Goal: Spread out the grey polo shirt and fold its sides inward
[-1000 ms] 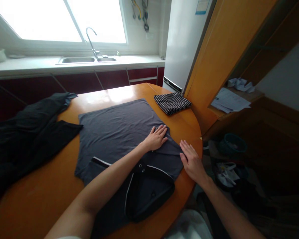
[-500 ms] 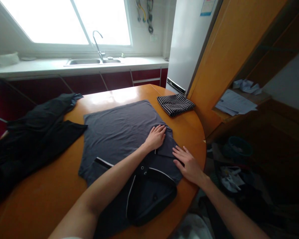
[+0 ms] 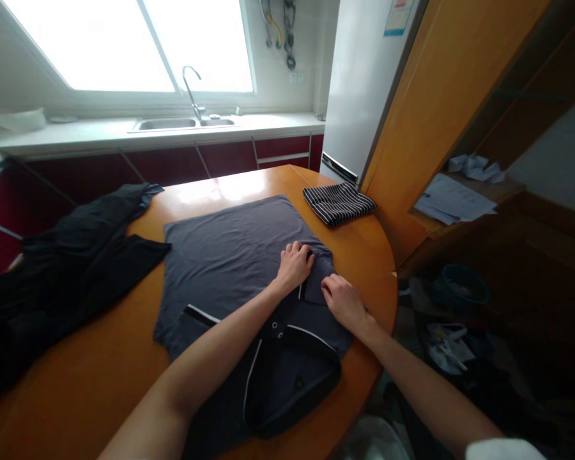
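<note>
A dark grey polo shirt [image 3: 225, 243] with a black, white-edged collar lies spread on the wooden table, its collar toward me. My left hand [image 3: 294, 265] rests on its right part, fingers bent and closed on the fabric beside a white-edged strip. Close by on the right, my right hand [image 3: 345, 303] has its fingers curled together at the sleeve cloth near the shirt's right edge. The fingertips of both hands are partly hidden. My left forearm crosses over the shirt's middle.
A folded black-and-white striped cloth [image 3: 339, 203] lies at the table's far right. Dark clothes [image 3: 76, 262] are heaped at the left. Beyond the orange table [image 3: 91, 377] are a sink [image 3: 167, 124] and a fridge [image 3: 352, 89]. Papers [image 3: 453, 197] lie on a shelf at right.
Both hands were flat with fingers stretched out; now their fingers are curled in on the shirt. My right hand has moved slightly left and up, closer to my left hand.
</note>
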A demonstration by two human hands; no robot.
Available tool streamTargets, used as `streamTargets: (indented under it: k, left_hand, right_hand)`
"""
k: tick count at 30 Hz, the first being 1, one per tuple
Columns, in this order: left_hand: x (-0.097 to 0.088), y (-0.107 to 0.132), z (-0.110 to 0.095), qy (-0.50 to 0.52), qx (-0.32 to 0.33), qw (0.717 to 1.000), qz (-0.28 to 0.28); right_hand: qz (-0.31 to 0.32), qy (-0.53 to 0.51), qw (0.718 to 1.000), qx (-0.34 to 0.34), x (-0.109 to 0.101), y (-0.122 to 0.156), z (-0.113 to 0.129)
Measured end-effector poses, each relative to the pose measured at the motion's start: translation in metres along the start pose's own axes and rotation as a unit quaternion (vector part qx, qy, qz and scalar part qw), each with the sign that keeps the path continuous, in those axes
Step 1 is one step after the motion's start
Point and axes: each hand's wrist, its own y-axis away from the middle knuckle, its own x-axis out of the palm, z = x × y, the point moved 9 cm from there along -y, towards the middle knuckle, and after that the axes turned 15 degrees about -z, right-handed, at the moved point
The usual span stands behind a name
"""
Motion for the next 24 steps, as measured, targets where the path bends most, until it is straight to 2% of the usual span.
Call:
streamTargets:
  k: [8, 13, 15, 19, 24]
  left_hand:
    - [0.003, -0.003, 0.004, 0.019, -0.027, 0.999, 0.02]
    - [0.004, -0.003, 0.006, 0.028, -0.034, 0.999, 0.021]
    - [0.004, -0.003, 0.006, 0.025, -0.033, 0.999, 0.014]
    - [0.003, -0.002, 0.006, 0.023, -0.038, 0.999, 0.005]
    - [0.006, -0.003, 0.005, 0.014, -0.03, 0.999, 0.013]
  right_hand:
    - [0.025, 0.009, 0.999, -0.027, -0.003, 0.006, 0.012]
    - [-0.016, -0.014, 1.0, -0.016, -0.01, -0.006, 0.009]
    - [0.003, 0.009, 1.0, -0.01, -0.003, -0.009, 0.003]
    - [0.094, 0.057, 0.994, 0.013, 0.021, -0.004, -0.008]
    - [0.09, 0.075, 0.992, 0.043, 0.024, -0.018, -0.015]
